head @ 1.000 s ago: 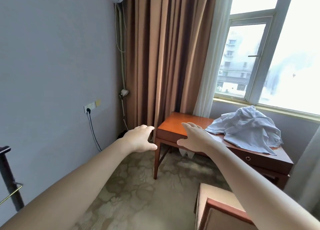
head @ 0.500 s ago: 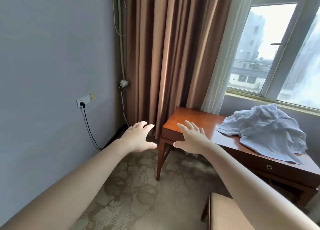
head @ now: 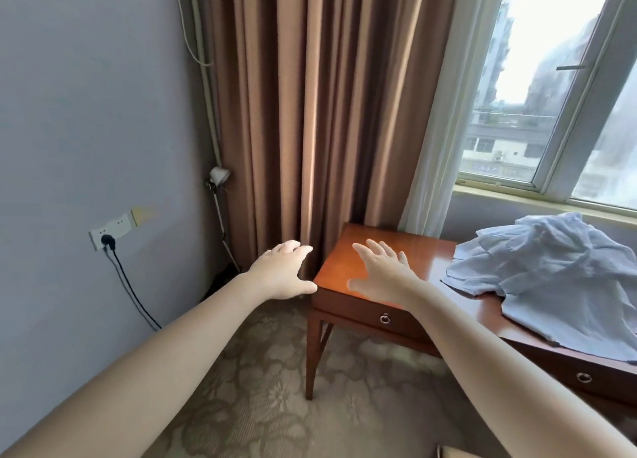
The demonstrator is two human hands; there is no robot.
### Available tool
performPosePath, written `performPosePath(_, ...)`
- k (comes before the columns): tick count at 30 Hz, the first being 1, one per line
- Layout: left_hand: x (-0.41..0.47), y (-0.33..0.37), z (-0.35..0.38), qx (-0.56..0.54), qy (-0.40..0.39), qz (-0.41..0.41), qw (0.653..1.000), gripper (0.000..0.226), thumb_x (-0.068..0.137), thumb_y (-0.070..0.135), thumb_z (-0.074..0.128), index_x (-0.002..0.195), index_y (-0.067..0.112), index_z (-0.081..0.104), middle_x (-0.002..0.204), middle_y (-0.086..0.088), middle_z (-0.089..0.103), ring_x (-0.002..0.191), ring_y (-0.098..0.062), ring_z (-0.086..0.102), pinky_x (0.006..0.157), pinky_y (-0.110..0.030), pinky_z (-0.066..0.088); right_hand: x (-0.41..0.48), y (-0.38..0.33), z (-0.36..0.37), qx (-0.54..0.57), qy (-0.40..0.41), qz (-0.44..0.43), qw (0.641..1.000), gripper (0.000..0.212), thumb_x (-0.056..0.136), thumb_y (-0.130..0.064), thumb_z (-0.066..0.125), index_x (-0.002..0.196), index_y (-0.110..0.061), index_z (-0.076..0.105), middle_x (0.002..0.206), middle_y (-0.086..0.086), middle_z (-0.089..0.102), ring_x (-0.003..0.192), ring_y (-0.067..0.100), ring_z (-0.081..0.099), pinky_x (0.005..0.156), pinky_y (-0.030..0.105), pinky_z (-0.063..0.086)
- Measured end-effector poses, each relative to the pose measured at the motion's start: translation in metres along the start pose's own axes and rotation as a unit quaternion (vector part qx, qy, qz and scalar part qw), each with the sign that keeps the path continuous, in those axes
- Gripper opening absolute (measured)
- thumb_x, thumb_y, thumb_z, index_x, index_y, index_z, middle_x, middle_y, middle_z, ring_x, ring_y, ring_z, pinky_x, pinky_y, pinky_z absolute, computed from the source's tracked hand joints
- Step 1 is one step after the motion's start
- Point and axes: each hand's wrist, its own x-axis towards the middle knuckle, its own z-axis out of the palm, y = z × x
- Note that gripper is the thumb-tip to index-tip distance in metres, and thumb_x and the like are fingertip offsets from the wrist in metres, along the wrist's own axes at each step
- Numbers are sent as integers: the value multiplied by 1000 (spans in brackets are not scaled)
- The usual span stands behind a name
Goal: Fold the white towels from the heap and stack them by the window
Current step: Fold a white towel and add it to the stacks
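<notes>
The black power cable [head: 132, 287] hangs from the white wall socket [head: 110, 232] at far left, well apart from the work area. The left grip [head: 282, 273] holds nothing. Its fingers are spread and relaxed, and it hovers just beside the left edge of the polished reddish-brown wooden counter [head: 427, 251], in front of the brown pleated curtain [head: 310, 113]. The right grip [head: 382, 276] also holds nothing, with fingers spread above the bare left end of the counter. Whether it touches the surface cannot be told. Hazard one: the towels appear tangled, so a pull by one grip alone is likely to drag several at once toward the front edge and onto the floor. Hazard two: the sheer white curtain [head: 434, 147] hangs just behind the counter, and a towel lifted high could catch it. The crumpled heap of white cloth towels [head: 558, 275] lies on the right part of the counter, below the metal-framed window [head: 551, 95]. It is to the right of both grips: near the right grip without contact, and well apart from the left grip.
</notes>
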Motion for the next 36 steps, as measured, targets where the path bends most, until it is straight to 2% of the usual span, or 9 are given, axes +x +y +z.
performPosePath(12, 199, 34, 40, -8, -39, 105, 994, 85, 87, 50, 64, 155, 21, 22, 161, -2, 21, 147, -20, 22, 118, -40, 26, 115, 112, 6, 6, -4, 117, 993, 84, 88, -44, 59, 157, -29, 12, 165, -1, 3, 152, 24, -3, 120, 55, 3)
performPosePath(22, 393, 81, 41, 8, -48, 235, 971, 81, 89, 48, 62, 155, 20, 23, 160, -3, 22, 147, -20, 23, 118, -38, 25, 224, 204, -16, 27, 69, 208, 975, 79, 89, -43, 61, 154, -25, 20, 160, 0, 20, 148, 23, 13, 117, 52, 14)
performPosePath(24, 424, 90, 43, 12, -45, 261, 964, 80, 90, 48, 62, 154, 20, 24, 160, -2, 23, 147, -20, 23, 118, -38, 25, 239, 221, -14, 36, 80, 231, 969, 79, 89, -43, 60, 154, -25, 20, 161, 0, 18, 149, 23, 11, 119, 52, 13)
performPosePath(32, 501, 140, 75, 2, -74, 334, 939, 81, 88, 47, 64, 154, 19, 26, 158, -3, 26, 146, -21, 26, 116, -35, 27, 252, 277, -19, 40, 96, 319, 942, 74, 91, -39, 58, 154, -23, 21, 158, 0, 24, 149, 21, 15, 119, 51, 10)
performPosePath(36, 527, 176, 90, -13, -89, 368, 925, 78, 87, 47, 64, 152, 21, 29, 155, -1, 30, 142, -20, 31, 114, -35, 29, 251, 311, -20, 54, 91, 350, 931, 77, 92, -37, 58, 156, -23, 17, 162, -1, 17, 150, 19, 11, 120, 53, 7)
